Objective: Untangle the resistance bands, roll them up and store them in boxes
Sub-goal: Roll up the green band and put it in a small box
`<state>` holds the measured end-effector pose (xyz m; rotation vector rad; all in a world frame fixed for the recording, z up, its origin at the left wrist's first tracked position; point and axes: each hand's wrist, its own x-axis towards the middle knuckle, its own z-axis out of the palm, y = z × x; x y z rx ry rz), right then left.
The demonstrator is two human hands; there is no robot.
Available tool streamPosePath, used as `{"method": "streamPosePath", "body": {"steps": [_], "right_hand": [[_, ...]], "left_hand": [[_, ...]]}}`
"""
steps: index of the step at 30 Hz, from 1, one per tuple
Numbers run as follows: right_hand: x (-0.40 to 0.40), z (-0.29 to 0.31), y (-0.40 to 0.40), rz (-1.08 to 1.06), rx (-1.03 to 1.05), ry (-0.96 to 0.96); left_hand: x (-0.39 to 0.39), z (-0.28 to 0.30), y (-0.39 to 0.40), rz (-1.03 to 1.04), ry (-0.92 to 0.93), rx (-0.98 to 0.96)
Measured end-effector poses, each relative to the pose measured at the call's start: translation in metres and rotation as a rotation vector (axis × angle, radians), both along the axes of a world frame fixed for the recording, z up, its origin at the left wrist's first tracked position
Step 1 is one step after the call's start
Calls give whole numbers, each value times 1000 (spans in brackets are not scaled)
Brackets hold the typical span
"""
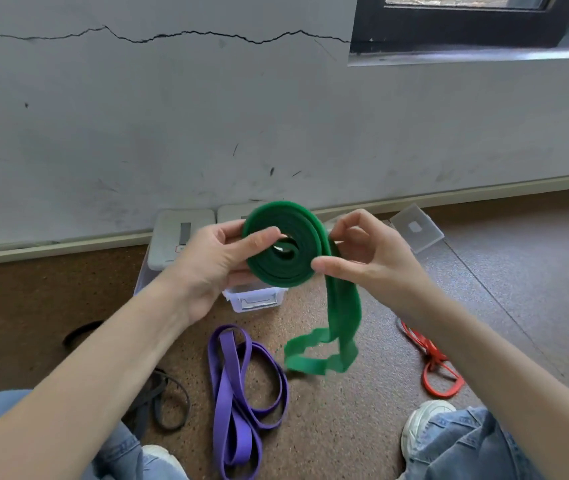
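A wide green resistance band [286, 268] is partly wound into a coil held up at chest height. My left hand [220, 265] pinches the coil from the left, thumb on its face. My right hand [366, 251] grips the coil's right edge, where the loose tail hangs down and ends in a wavy loop [324, 355]. On the floor lie a purple band [238, 393], a red band [435, 365] at the right and a dark grey band [165, 400] under my left forearm. A clear plastic box [255, 299] stands below the coil, mostly hidden.
White box lids [179, 233] lean at the wall's foot, and a clear lid [414, 226] lies at the right. My knees in jeans and white shoes [421, 427] frame the floor area. A wall with a window [463, 22] rises just ahead.
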<state>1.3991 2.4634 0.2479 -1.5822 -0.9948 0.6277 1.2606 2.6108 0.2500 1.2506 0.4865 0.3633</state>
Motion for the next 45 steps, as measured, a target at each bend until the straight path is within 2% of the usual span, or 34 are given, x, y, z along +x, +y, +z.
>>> {"method": "streamPosePath", "body": {"steps": [3,6,11,13,14,16,18,20,22,24,28,30,32,35,39,42,45], "right_hand": [[-3,-5,4,-21,-4,53],[1,-4,-1,17,-35,48],[6,2,-4,192,-269,-387],[5,2,-3,217,-298,-397],[6,1,-4,218,-274,-330],[8,1,-4,196,-159,-115],[7,1,-4,128,-19,101],[4,-1,-3,63,75,237],[0,-2,-1,32,106,233],[2,0,0,47,85,133],[6,2,-2,158,-53,-149],[4,0,-2,185,-90,-210],[3,-1,-2,145,-32,-80],[3,-5,-1,32,50,153],[-7,-15,4,-38,87,228],[-10,-17,6,2,114,321],[-9,-18,8,-24,82,271]], "left_hand": [[1,-7,-2,47,-6,-47],[-2,-9,0,-63,21,13],[-3,-9,-3,-279,246,495],[-2,-11,-9,-315,262,593],[-2,-11,-10,-303,252,609],[-2,-8,-9,-228,171,511],[-1,-5,-6,-148,62,315],[1,-3,-3,-92,-18,152],[0,-1,0,-80,-48,58],[-2,0,4,-126,-1,46],[-5,-3,2,-253,188,352],[-4,-7,-4,-285,197,399],[-2,-8,-8,-244,150,379],[2,-3,-3,-56,26,140],[5,0,-1,111,-85,-131],[5,-3,-7,135,-99,-171],[7,-5,-10,181,-118,-187]]}}
